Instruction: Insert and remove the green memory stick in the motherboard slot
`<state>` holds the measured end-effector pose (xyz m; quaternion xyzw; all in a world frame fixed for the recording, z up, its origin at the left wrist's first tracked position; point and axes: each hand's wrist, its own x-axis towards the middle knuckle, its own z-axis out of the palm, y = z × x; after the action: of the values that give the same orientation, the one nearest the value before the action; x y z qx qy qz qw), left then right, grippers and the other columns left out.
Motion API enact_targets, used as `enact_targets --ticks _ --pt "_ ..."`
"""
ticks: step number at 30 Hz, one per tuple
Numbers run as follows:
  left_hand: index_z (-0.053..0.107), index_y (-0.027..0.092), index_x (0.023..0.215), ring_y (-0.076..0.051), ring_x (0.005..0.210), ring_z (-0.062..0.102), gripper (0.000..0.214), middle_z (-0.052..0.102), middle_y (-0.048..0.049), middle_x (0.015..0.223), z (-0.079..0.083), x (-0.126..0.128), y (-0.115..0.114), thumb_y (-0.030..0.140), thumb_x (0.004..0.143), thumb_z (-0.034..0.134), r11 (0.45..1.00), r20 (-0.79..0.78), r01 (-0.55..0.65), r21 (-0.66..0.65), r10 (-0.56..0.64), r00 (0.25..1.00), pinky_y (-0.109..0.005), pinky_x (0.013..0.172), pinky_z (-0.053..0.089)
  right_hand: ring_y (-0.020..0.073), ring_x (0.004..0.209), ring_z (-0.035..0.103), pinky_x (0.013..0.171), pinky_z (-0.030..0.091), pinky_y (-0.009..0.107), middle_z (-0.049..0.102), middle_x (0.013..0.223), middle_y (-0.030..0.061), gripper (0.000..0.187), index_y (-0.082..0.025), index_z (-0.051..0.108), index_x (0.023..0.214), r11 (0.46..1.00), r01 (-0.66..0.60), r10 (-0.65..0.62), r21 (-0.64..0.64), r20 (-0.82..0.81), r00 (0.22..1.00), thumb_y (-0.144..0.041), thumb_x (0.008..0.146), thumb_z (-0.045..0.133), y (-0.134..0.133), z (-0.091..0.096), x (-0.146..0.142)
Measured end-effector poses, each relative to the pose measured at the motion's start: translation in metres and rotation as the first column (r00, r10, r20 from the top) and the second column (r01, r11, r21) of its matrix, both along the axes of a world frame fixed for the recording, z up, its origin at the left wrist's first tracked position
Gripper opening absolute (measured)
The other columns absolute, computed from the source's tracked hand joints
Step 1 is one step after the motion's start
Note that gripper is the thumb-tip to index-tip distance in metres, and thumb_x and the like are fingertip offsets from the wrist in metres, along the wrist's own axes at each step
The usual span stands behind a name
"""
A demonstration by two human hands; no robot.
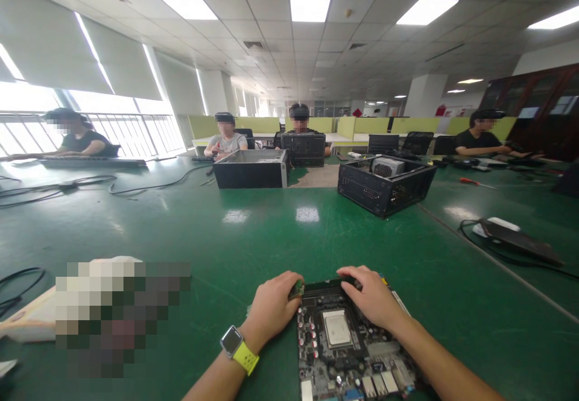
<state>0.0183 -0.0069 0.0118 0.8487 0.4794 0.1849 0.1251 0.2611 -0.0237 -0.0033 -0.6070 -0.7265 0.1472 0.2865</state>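
Observation:
A motherboard [316, 347] lies flat on the green table in front of me, a bare silver processor [337, 328] in its socket. Dark memory slots [321, 290] run along its far edge. At the far left corner my left hand [277, 298], with a watch on its wrist, has its fingers closed around a small green circuit board [297, 289], mostly hidden. My right hand [373, 295] rests over the far right corner with thumb and fingers apart; its fingertips touch the slot area, and nothing held shows there.
A dark computer case [384, 187] with a power supply stands far right; another case [251, 169] stands far centre. To the left lie a blurred-out item [131, 316] and cables [67, 184]. A black device [520, 241] and a screwdriver [477, 183] lie right. Several people sit beyond.

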Motion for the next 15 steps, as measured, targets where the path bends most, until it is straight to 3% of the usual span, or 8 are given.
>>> enact_targets --ticks 4,7,11,13,15 --pt "0.059 0.024 0.110 -0.019 0.094 0.059 0.027 0.065 -0.0030 0.105 0.000 -0.001 0.000 0.028 0.087 0.047 1.000 0.037 -0.005 0.013 0.005 0.999 -0.027 0.082 0.044 0.0224 0.102 0.053 0.090 0.036 0.037 0.064 0.108 0.0050 0.026 -0.024 0.064 0.102 0.993 0.030 -0.035 0.117 0.043 0.998 -0.033 0.083 0.049 -0.017 0.025 -0.012" --pt "0.062 0.024 0.103 -0.019 0.089 0.060 0.023 0.066 -0.0026 0.098 -0.002 -0.001 0.001 0.030 0.087 0.048 0.999 0.043 0.005 0.036 -0.007 0.999 -0.026 0.077 0.045 0.0196 0.090 0.055 0.081 0.039 0.032 0.066 0.090 0.0031 0.021 -0.024 0.065 0.087 0.977 -0.159 0.144 0.143 0.106 0.984 -0.035 0.086 0.047 -0.042 0.033 -0.038" --pt "0.061 0.025 0.105 -0.019 0.089 0.061 0.023 0.066 -0.0023 0.099 -0.003 -0.003 0.002 0.031 0.087 0.049 0.997 0.055 -0.002 0.077 -0.002 0.999 -0.026 0.077 0.045 0.0177 0.064 0.058 0.060 0.039 0.027 0.065 0.066 0.0003 0.026 -0.024 0.062 0.074 0.860 -0.489 0.406 0.147 0.386 0.829 -0.044 0.084 0.051 -0.065 -0.001 -0.081" --pt "0.061 0.024 0.107 -0.019 0.090 0.061 0.025 0.066 -0.0028 0.101 -0.003 -0.004 0.003 0.032 0.087 0.048 0.995 0.069 -0.033 0.090 0.027 0.997 -0.027 0.078 0.046 0.0170 0.054 0.057 0.052 0.036 0.026 0.063 0.059 0.0003 0.032 -0.022 0.061 0.068 0.836 -0.532 0.413 0.135 0.482 0.772 -0.045 0.086 0.047 -0.067 -0.021 -0.096" --pt "0.061 0.024 0.108 -0.019 0.091 0.061 0.026 0.066 -0.0034 0.102 -0.002 -0.006 0.003 0.033 0.088 0.048 0.993 0.079 -0.065 0.095 0.057 0.995 -0.027 0.079 0.046 0.0174 0.052 0.058 0.049 0.036 0.025 0.065 0.059 0.0012 0.038 -0.021 0.062 0.067 0.839 -0.535 0.420 0.093 0.515 0.747 -0.051 0.085 0.046 -0.068 -0.029 -0.102"
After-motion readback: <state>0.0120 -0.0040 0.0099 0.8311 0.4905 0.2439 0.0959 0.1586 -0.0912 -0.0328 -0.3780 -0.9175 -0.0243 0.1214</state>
